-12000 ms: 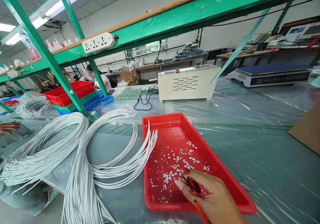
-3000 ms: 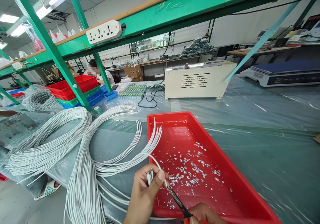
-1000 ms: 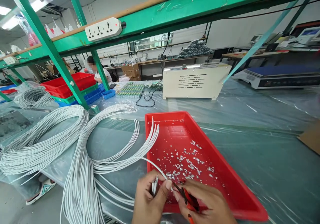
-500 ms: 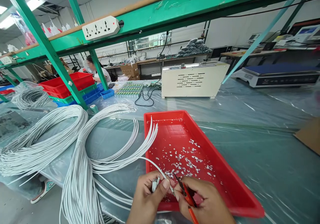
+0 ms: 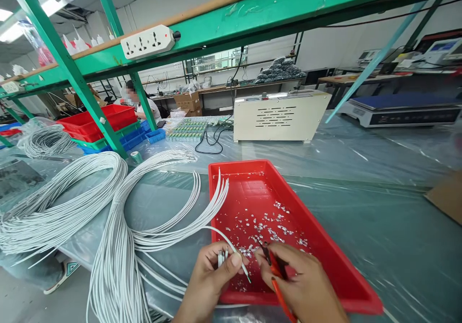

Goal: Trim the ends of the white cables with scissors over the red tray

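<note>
The fingers of the left hand [image 5: 211,277] pinch a thin white cable [image 5: 246,271]; its tip slants down and right, near but apart from the right hand [image 5: 303,277], whose fingers grasp orange-handled metal cutters [image 5: 275,267]. Beneath is a shallow red plastic tray [image 5: 317,236]; some bundled white cables [image 5: 117,246] cross its left rim.

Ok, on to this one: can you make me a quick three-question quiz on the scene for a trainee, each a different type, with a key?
1. True or false: the white cable pinched in the left hand has its tip clear of the red-handled tool.
2. Fill in: the red-handled tool is in the person's ____ hand.
3. Relative to the red tray, where does the vented cream box stand? A) inside it; B) nearer the person; C) beyond it.

Key:
1. True.
2. Right, as in right hand.
3. C.
</note>
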Available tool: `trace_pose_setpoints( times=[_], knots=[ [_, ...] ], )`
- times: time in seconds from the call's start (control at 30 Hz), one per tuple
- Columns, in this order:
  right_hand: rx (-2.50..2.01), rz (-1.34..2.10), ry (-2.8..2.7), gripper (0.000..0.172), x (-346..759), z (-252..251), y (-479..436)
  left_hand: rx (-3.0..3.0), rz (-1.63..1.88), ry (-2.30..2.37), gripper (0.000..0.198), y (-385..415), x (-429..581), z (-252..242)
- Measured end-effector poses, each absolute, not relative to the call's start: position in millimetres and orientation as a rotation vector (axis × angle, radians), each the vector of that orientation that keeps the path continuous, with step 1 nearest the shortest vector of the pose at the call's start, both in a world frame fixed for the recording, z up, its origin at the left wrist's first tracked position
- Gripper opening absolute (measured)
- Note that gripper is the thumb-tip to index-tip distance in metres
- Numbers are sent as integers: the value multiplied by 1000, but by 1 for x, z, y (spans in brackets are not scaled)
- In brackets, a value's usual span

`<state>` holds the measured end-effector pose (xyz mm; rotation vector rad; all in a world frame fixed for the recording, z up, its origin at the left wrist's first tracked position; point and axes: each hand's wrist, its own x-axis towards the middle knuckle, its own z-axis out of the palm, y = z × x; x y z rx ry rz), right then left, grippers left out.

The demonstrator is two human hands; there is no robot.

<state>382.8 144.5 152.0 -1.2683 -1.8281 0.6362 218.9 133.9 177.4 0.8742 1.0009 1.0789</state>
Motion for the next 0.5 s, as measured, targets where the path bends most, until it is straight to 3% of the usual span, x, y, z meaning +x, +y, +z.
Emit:
trace_pose_setpoints(
  times=[0.1,0.2,0.3,0.5],
  knots=[
    [-1343,263,-1945,15,394,152,151,824,1083,1044,36,136,220,177],
    [-1432,145,-1950,12,400,151,154,845,1085,1046,40,137,222,177],
    [-1355,385,-1930,24,395,153,151,880,1090,1039,39,137,223,178],
    [-1167,997,-1705,31,379,157,141,857,1143,1032,40,136,225,179]
  ],
)
